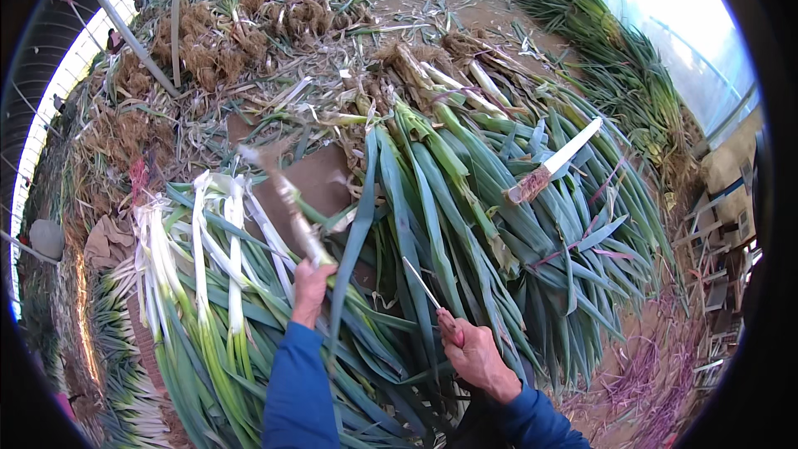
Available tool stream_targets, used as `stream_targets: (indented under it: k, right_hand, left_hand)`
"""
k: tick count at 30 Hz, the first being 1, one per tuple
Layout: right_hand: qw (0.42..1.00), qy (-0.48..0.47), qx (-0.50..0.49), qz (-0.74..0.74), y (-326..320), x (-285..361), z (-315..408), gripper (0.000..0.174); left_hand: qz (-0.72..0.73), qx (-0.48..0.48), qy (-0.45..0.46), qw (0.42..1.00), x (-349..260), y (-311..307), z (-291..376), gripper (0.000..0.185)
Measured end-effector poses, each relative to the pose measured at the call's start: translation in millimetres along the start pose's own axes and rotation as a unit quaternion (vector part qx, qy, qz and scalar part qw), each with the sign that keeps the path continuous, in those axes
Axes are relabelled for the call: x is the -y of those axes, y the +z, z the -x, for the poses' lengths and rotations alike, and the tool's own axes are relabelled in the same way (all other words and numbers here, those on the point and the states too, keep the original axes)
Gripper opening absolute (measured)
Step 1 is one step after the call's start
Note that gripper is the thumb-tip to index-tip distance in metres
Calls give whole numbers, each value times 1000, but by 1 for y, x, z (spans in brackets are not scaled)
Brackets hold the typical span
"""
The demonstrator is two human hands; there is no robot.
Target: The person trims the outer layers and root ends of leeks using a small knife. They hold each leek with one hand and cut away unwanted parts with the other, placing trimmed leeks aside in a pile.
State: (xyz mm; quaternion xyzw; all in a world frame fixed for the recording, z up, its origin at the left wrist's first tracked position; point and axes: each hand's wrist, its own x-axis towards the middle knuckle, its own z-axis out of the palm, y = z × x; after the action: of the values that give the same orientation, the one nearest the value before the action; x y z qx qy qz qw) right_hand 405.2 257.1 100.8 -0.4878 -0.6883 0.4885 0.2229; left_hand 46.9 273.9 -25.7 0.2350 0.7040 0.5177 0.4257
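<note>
My left hand (312, 290) is closed around the pale stalk of a large green onion (304, 231). Its root end points away from me and is blurred. In my right hand (474, 349) is a knife with a reddish handle (450, 327) and a thin blade (419, 282) angled up to the left, apart from the held stalk. Left of my left hand lie peeled green onions (202, 262) with clean white stems. Beyond my right hand spreads a heap of untrimmed green onions (436, 156), roots facing away. On their leaves rests a second knife-like tool (564, 159) with a broad pale blade and brown handle.
Root trimmings (199, 43) and leaf scraps are piled at the back left near metal poles (176, 19). More green onion bundles (623, 56) line the plastic wall at right. Purple ties (648, 368) litter the lower-right ground. A row of green onions (128, 349) lies at far left.
</note>
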Motion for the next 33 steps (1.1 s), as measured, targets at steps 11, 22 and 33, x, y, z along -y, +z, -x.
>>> stream_targets:
  k: [11, 22, 33]
  right_hand:
    - [998, 25, -23, 54, 2, 9, 21, 17]
    - [941, -33, 178, 285, 33, 6, 61, 31]
    - [926, -110, 166, 321, 74, 56, 59, 12]
  left_hand:
    - [275, -106, 241, 925, -221, -183, 134, 50]
    - [140, 183, -160, 960, -19, -114, 129, 34]
    - [272, 106, -109, 950, 46, -50, 173, 32]
